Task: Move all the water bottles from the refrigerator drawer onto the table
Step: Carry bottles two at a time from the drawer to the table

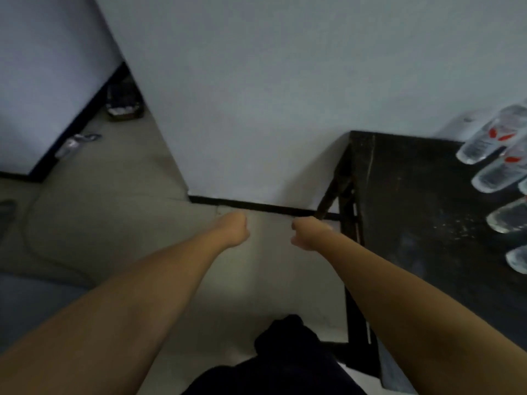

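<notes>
Both arms reach forward and down over the pale floor [119, 223], between the white wall [256, 95] ahead and the dark table [413, 195] at the right. The left hand [235, 228] and the right hand [303, 232] hang close together, each with its fingers curled under into a loose fist and nothing held in either; the frame is soft, so the fingertips themselves cannot be made out.

The water bottles [490, 138] already lie on their sides along the far right edge of the table, at least five of them in a rough row, partly cut off by the frame. The refrigerator drawer is not in view, so how many bottles remain inside it cannot be told.

The risk, as I judge it, sits with those lying bottles. Round bodies on a flat top roll easily, and a knock to the table from a hip or forearm in passing could start one toward the edge. Setting another bottle against the row could also nudge its neighbours. What looks like a cable [34, 238] trails on the floor at the left, a possible snag for a foot.
</notes>
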{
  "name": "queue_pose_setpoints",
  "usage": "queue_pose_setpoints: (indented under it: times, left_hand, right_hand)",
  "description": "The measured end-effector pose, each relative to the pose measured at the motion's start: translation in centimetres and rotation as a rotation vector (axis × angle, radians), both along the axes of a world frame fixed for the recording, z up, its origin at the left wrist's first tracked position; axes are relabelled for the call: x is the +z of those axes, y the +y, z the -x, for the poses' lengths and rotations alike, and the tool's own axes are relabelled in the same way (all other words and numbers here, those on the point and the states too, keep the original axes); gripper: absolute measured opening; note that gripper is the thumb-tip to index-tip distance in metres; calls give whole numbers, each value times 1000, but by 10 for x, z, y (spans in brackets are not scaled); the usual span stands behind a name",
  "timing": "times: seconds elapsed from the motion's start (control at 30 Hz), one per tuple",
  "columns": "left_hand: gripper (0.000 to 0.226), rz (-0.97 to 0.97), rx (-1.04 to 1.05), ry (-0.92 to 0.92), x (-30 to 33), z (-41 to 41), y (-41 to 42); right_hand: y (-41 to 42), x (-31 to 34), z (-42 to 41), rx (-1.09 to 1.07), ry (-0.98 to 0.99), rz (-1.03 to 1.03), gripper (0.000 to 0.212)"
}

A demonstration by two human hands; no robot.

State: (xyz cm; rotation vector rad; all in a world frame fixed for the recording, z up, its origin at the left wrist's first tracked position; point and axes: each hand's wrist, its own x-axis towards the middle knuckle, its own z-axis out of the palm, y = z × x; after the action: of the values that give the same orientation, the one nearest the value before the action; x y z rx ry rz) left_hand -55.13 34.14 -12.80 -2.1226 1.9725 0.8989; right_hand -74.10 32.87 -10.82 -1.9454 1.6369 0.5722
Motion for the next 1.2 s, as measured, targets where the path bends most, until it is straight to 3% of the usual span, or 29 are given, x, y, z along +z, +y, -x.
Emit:
queue_pose_setpoints:
  times: [0.3, 0.63, 1.07, 1.2]
  left_hand:
    - [27, -46, 328, -39, -9, -140, 156]
    - [32, -29, 748, -11, 4, -212, 296]
    - [31, -45, 1633, 56, -4, -192, 439]
    - [32, -55, 1789, 62, -7, -159, 464]
  right_hand:
    - [87, -15, -150, 419, 19, 4, 37]
    - [163, -19, -289, 901, 20, 2, 39]
    - [275, -21, -404, 1697, 92, -28, 36]
    - [314, -28, -408, 1901, 85, -23, 39]
